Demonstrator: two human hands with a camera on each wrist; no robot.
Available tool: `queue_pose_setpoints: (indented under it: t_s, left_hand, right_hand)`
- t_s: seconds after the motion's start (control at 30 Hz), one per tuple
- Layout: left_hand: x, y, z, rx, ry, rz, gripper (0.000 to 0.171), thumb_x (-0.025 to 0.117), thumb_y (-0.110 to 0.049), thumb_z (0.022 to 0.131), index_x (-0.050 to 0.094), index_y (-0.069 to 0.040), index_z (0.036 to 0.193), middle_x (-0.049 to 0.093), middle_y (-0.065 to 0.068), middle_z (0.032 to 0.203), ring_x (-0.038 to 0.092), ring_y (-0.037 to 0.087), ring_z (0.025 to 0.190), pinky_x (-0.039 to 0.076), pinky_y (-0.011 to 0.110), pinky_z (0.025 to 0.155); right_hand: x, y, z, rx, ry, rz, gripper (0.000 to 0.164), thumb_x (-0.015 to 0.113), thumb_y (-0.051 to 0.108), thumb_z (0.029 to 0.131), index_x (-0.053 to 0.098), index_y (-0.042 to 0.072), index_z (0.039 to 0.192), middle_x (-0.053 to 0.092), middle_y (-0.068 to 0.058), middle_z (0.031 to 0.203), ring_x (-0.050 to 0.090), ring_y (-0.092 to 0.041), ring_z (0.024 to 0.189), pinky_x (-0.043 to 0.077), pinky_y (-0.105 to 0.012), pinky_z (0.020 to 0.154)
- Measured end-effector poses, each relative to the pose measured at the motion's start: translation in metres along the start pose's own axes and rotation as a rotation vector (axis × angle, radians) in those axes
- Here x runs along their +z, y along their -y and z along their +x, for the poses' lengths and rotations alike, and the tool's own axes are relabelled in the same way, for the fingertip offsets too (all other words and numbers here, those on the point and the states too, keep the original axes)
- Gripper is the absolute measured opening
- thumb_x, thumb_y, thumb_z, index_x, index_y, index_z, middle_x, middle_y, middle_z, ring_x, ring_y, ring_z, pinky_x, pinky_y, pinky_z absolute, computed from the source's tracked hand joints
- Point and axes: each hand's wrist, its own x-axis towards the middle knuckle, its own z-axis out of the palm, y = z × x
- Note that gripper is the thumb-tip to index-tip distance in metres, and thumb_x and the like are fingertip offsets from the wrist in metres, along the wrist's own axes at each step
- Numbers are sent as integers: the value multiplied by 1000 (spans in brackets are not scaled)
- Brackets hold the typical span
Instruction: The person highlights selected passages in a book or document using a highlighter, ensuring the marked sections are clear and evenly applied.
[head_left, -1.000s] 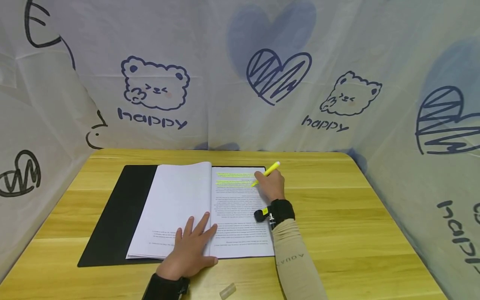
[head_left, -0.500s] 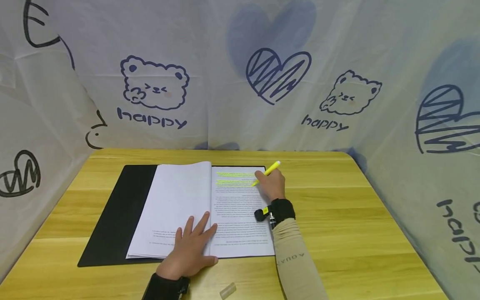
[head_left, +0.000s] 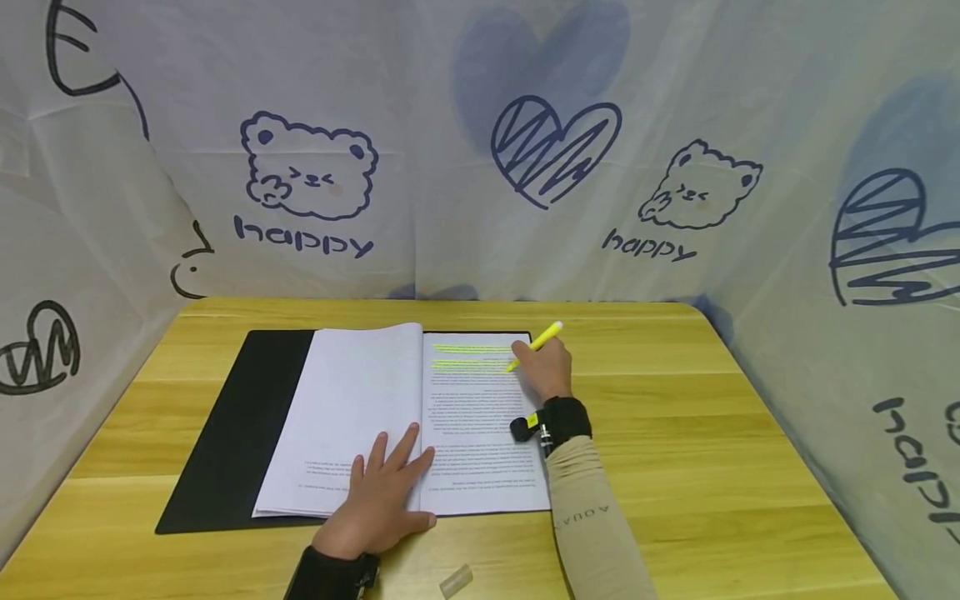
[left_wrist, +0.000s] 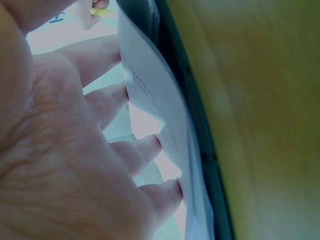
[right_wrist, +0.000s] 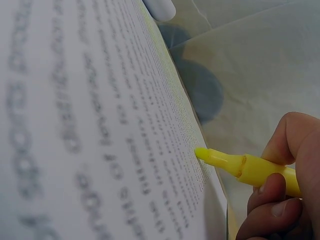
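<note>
A yellow highlighter is pinched in my right hand, its tip at the printed text near the right margin. In the right wrist view the highlighter's body slants down to the page, thumb and fingers around it. Yellow bands mark several lines near the top of the right-hand page. My left hand lies with fingers spread across the lower part of the open document, over the fold. In the left wrist view its fingertips rest on the paper. The left-hand page is mostly blank.
The pages lie in a black folder on a wooden table. A small translucent cap-like piece lies near the front edge. White fabric with drawings hangs behind the table and along both sides.
My right hand and the highlighter have shifted very slightly to the right along the text line. My left hand has stayed in place on the pages.
</note>
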Motion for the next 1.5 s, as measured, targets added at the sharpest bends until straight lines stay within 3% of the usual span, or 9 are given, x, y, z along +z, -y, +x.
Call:
queue_pose_setpoints:
  t_s: [1.5]
  left_hand:
    - [-3, 1, -1, 9, 6, -11, 83, 87, -29, 83, 50, -10, 154, 18, 13, 172, 3, 51, 155, 3, 76, 116]
  right_hand:
    - [-4, -3, 0, 44, -32, 14, 37, 67, 38, 92, 61, 1, 94, 55, -11, 83, 55, -25, 70, 39, -34, 60]
